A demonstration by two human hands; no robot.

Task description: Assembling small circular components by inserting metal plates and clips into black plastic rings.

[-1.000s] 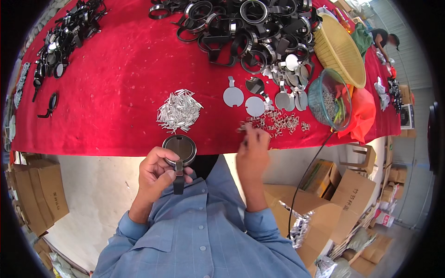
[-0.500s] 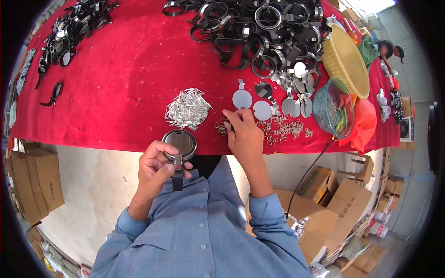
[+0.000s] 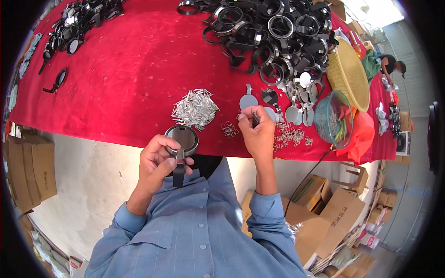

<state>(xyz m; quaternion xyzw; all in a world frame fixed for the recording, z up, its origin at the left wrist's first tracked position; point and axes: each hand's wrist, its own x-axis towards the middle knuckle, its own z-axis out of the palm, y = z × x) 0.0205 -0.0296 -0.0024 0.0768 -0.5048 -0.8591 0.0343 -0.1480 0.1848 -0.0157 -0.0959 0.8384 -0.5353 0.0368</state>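
Note:
In my left hand is a round lid assembly, a black and steel ring around a grey disc, with a steel hinge piece and a dark handle hanging toward me. My left thumb presses near the hinge. My right hand is closed over the table's near edge, its thumb and forefinger together. A small dark piece shows between its fingers; its kind cannot be made out. Small metal clips lie on both sides of this hand. Silver pins are heaped between and beyond my hands.
Flat grey discs with tabs lie past my right hand. Black ring frames with handles are piled at the far right, more assemblies at the far left. A glass bowl and yellow basket stand right. Cartons sit below.
My right hand has drawn back from the clips, moving slightly right, and its fingers have curled in. My left hand keeps the lid assembly in much the same place. The whole view has shifted a little.

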